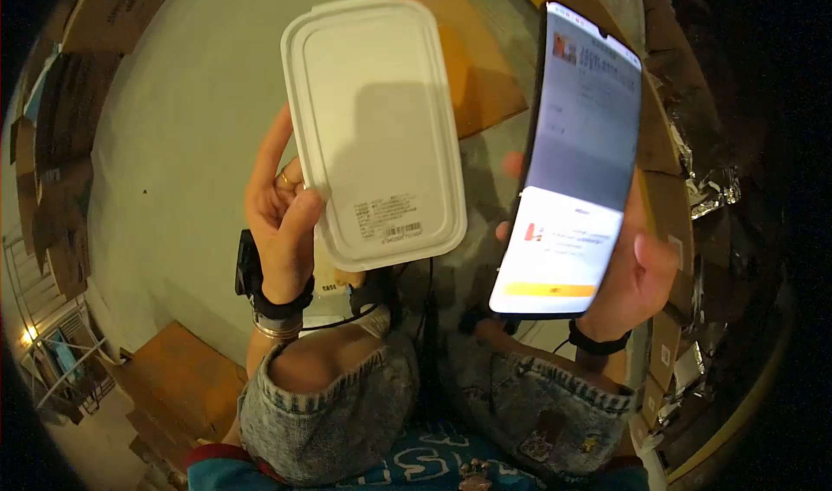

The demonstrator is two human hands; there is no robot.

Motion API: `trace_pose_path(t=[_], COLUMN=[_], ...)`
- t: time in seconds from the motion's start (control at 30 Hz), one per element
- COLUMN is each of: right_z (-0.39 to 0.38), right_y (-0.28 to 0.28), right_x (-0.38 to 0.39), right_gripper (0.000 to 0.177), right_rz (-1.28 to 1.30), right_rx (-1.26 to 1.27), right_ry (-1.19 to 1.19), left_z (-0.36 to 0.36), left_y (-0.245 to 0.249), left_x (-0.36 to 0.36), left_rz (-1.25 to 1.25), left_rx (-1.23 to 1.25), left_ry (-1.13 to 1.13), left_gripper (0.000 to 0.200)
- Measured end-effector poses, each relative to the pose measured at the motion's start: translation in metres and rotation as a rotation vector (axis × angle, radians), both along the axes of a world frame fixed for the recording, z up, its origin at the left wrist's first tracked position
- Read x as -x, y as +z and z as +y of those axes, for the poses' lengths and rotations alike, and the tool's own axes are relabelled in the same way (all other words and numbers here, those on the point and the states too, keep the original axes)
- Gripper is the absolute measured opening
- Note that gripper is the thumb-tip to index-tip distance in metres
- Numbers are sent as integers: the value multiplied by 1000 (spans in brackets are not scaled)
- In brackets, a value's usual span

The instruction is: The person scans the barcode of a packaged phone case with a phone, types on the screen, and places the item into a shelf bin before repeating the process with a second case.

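Note:
A white rectangular container (374, 131) with rounded corners is held up by my left hand (284, 218), whose thumb presses on its lower left edge. Small printed text and a barcode show near the container's lower end. On the right, my right hand (637, 270) is wrapped round a smartphone (568, 166), its lit screen facing me. The screen shows a grey upper part, a white panel with a small red picture, and a yellow bar at the bottom. The container and the phone are apart, side by side.
Below lie my knees in denim (338, 413). Flattened brown cardboard (485, 62) lies on the pale floor (191, 144) behind the container, another piece (186, 378) at the lower left. Cardboard boxes line both sides, with crumpled foil (715, 195) at the right.

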State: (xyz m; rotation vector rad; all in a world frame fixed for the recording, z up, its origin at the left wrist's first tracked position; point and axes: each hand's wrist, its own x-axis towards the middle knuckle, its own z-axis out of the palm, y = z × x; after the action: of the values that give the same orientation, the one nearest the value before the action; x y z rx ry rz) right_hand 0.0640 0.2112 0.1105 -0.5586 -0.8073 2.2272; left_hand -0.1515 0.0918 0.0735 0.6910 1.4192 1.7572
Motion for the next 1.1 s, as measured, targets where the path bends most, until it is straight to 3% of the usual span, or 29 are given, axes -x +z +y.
trace_pose_path(t=[0.07,0.1,0.33,0.53,0.77,0.9,1.1], right_z=[15,19,22,23,18,31,21], right_y=[3,12,60,92,127,147,167], right_x=[-9,-7,-12,-17,-25,-25,-16], right_gripper=[80,82,93,93,100,102,94], right_rz=[306,308,104,-29,-24,-3,-47], right_rx=[93,96,-112,-175,-330,-562,-736], right_ry=[222,222,-46,-113,-174,-273,-436], left_z=[-1,-2,4,-5,-9,-4,-13], left_y=[-2,-3,2,1,-1,1,-1], left_x=[1,1,0,3,7,3,9], left_rz=[-15,-23,-38,-94,-171,-146,-176], left_rx=[18,25,11,11,-8,-76,-97], left_ry=[0,-3,15,-21,11,24,9], left_gripper=[75,75,75,75,73,73,72])
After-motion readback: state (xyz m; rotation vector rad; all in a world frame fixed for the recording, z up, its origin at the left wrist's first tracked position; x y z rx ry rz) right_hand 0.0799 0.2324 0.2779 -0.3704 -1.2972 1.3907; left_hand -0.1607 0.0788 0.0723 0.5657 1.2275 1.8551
